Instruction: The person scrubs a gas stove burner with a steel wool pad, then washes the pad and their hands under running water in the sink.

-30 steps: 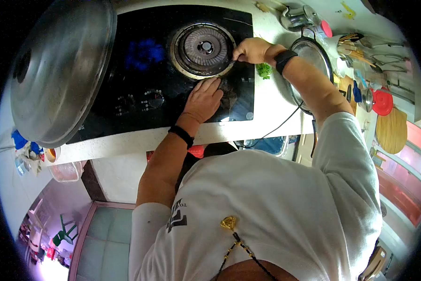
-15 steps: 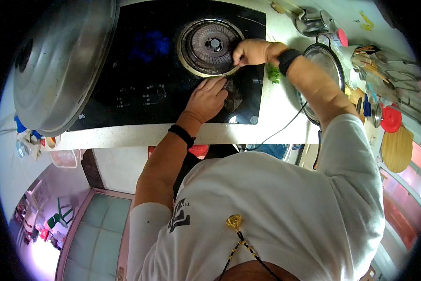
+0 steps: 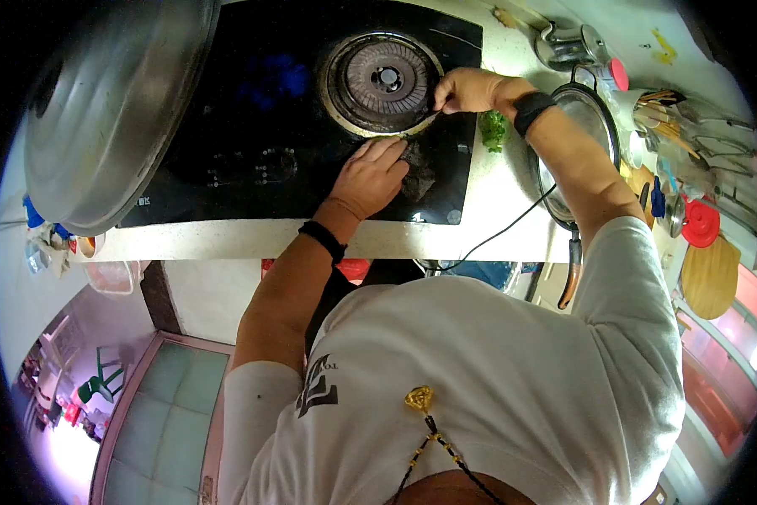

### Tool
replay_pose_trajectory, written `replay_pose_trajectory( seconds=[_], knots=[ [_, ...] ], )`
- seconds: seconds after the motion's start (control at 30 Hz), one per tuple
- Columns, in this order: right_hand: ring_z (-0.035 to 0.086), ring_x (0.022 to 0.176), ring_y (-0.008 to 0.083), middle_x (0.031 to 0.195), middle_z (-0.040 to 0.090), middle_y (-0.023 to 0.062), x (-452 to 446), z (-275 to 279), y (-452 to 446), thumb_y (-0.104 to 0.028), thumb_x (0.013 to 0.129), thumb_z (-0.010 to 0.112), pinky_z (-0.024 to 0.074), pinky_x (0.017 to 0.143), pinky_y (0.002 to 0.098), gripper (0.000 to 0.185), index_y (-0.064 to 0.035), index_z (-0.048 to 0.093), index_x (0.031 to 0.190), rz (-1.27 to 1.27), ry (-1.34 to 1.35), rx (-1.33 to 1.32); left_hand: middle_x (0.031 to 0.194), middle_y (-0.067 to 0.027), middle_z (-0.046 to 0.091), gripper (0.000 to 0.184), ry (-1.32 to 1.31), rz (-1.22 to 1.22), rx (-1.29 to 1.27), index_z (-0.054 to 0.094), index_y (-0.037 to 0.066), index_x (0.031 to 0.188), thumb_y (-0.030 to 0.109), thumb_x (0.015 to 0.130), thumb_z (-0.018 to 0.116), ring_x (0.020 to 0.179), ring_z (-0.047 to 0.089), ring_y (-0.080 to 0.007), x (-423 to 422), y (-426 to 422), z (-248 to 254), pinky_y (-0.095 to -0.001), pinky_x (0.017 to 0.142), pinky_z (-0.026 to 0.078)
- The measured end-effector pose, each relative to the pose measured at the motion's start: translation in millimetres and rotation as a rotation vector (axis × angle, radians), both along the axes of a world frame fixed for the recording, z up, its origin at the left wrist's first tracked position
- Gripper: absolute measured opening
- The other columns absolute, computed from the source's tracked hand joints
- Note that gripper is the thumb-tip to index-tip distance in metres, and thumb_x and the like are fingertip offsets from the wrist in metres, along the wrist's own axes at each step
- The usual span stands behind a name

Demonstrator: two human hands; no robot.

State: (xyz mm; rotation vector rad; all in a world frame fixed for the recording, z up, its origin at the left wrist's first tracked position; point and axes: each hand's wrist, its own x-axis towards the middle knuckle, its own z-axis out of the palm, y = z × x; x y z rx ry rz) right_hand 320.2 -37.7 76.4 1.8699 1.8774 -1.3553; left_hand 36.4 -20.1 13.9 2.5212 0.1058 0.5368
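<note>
The round gas burner (image 3: pixel 382 52) with a ridged, stained face sits in the black glass hob (image 3: pixel 252 109). My left hand (image 3: pixel 368 175) lies on the glass just in front of it, fingers stretched out and fingertips at the burner's metal rim. Beside these fingers is a crumpled dark cloth (image 3: pixel 418 174), which partly blends into the glass. At the burner's right edge my right hand (image 3: pixel 471 91) is closed in a pinch. A thin dark sliver shows below its fingertips, too small to name.
A large metal lid (image 3: pixel 126 126) stands at the left over the hob. Right of the hob are green leaves (image 3: pixel 494 132), a pan with a glass lid (image 3: pixel 580 118), a black cord (image 3: pixel 509 240) and a metal pot (image 3: pixel 570 45). Utensils crowd the right wall.
My right hand has moved slightly right along the burner's edge, still pinched. My left hand stays nearly in place beside the dark cloth. The view has shifted a little.
</note>
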Motion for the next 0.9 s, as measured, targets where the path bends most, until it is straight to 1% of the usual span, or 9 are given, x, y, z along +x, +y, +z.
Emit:
replay_pose_trajectory(
  seconds=[0.17,0.23,0.3,0.37,0.4,0.43,0.63,0.73,0.9],
  knots=[
    [0.069,0.097,0.022,0.103,0.075,0.0093,-28,-14,-2,-0.01,0.086,0.07,0.0524,0.086,0.0331,0.022,-0.0104,0.074,0.107,-0.102,0.055,0.059,0.122,-0.013,0.064,0.012,0.001,0.014,0.019,0.066,0.004,0.089,0.01,0.078,0.067,0.121,0.055,-0.029,1,1,-1,-0.0436,0.103,0.046],
    [0.069,0.097,0.0229,0.105,0.075,0.0096,-6,-7,-7,-0.01,0.087,0.07,0.0524,0.086,0.0336,0.021,-0.0097,0.074,0.107,0.048,-0.038,0.05,0.122,-0.0129,0.064,0.012,-0.003,0.008,0.024,0.066,0.005,0.088,0.01,0.078,0.067,0.121,0.055,-0.0289,2,1,-2,-0.0432,0.103,0.046],
    [0.069,0.099,0.0253,0.106,0.074,0.0098,3,-9,-13,-0.011,0.088,0.069,0.0524,0.087,0.0361,0.02,-0.0127,0.075,0.107,-0.078,0.0,0.022,0.121,-0.0128,0.064,0.011,-0.003,0.012,0.022,0.066,0.005,0.087,0.01,0.078,0.067,0.12,0.056,-0.0287,0,1,-4,-0.0429,0.102,0.046],
    [0.069,0.1,0.027,0.106,0.074,0.0098,-29,-14,-12,-0.014,0.088,0.069,0.0526,0.087,0.0365,0.021,-0.0149,0.074,0.108,0.015,-0.024,0.122,0.121,-0.0131,0.064,0.01,-0.023,0.025,0.04,0.065,0.005,0.086,0.01,0.077,0.067,0.12,0.056,-0.0287,2,0,-3,-0.0428,0.102,0.046],
    [0.069,0.099,0.0288,0.105,0.073,0.0104,-54,7,-10,-0.016,0.088,0.067,0.0526,0.086,0.0364,0.022,-0.0156,0.074,0.109,-0.02,-0.13,0.17,0.121,-0.0131,0.064,0.01,-0.025,0.025,0.037,0.065,0.005,0.086,0.01,0.077,0.067,0.12,0.056,-0.0287,3,-1,-2,-0.0428,0.102,0.046],
    [0.068,0.1,0.0295,0.105,0.073,0.011,-59,14,-7,-0.017,0.088,0.066,0.0524,0.087,0.0361,0.023,-0.0159,0.073,0.11,-0.024,-0.161,0.109,0.122,-0.013,0.063,0.01,-0.022,0.021,0.025,0.065,0.005,0.086,0.01,0.077,0.067,0.12,0.056,-0.0288,2,0,0,-0.043,0.102,0.047],
    [0.069,0.096,0.0305,0.099,0.073,0.0094,-23,5,-24,-0.015,0.088,0.066,0.0532,0.084,0.0391,0.017,-0.0124,0.073,0.104,-0.044,-0.091,0.166,0.123,-0.0126,0.063,0.01,-0.012,0.03,0.022,0.065,0.005,0.087,0.009,0.078,0.067,0.119,0.056,-0.029,-1,-1,-1,-0.0434,0.101,0.047],
    [0.069,0.097,0.0313,0.101,0.072,0.0122,-52,21,-18,-0.017,0.087,0.064,0.0539,0.083,0.0409,0.021,-0.0157,0.074,0.105,0.061,-0.329,0.204,0.122,-0.0131,0.064,0.01,-0.03,0.034,0.026,0.065,0.004,0.087,0.009,0.078,0.067,0.119,0.057,-0.0295,3,-1,-3,-0.0435,0.101,0.047],
    [0.068,0.097,0.031,0.1,0.073,0.0112,-16,11,-35,-0.017,0.088,0.062,0.0539,0.084,0.0426,0.021,-0.0186,0.074,0.107,-0.033,-0.23,0.268,0.123,-0.0128,0.064,0.009,-0.021,0.031,0.015,0.064,0.004,0.086,0.008,0.078,0.067,0.118,0.058,-0.0291,1,-1,1,-0.0434,0.101,0.048]
  ],
)
